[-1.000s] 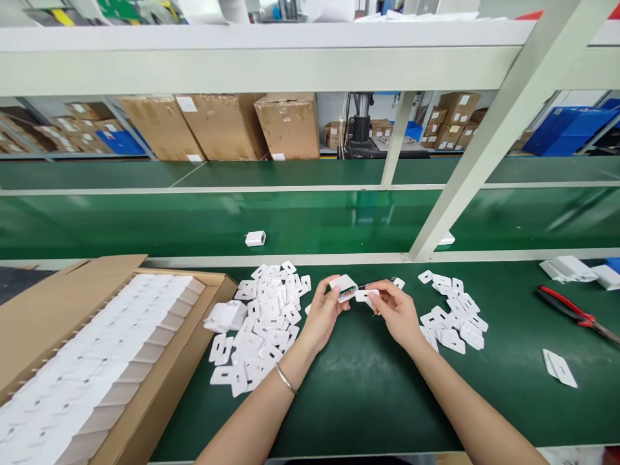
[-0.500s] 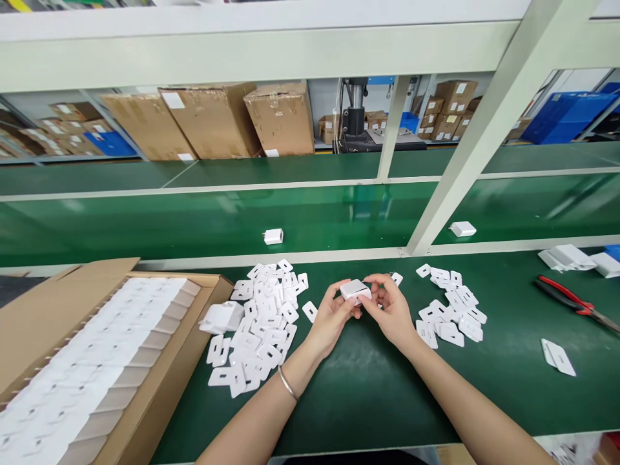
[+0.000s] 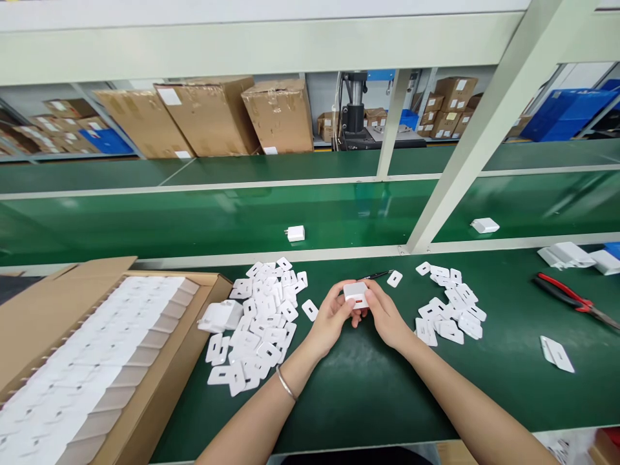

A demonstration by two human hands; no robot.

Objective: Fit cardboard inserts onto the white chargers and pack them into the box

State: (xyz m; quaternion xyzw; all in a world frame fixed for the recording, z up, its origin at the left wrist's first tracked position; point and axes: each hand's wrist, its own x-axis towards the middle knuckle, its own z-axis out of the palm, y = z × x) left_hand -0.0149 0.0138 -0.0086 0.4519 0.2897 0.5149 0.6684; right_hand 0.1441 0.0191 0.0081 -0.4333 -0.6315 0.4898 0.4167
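Note:
A small white charger body [image 3: 356, 294] with a red slot on its near face is held between both hands above the green bench. My left hand [image 3: 330, 319] grips its left side and my right hand [image 3: 386, 315] grips its right side. A pile of white plastic cover plates [image 3: 264, 323] lies just left of my left hand. A second pile of the same plates [image 3: 450, 312] lies to the right of my right hand. A dark tweezer [image 3: 375, 276] and a single plate [image 3: 394, 278] lie just beyond the hands.
An open cardboard box [image 3: 97, 361] of white parts fills the left. Two white chargers [image 3: 295, 233] [image 3: 485, 225] sit on the green conveyor [image 3: 194, 223] behind the bench. Red-handled pliers [image 3: 571, 302] and loose white parts [image 3: 558, 354] lie at right. A slanted frame post [image 3: 465, 161] rises ahead.
The separate cover piece in my right hand was brought against the charger body; both hands now close around it. The chargers on the conveyor moved to the right.

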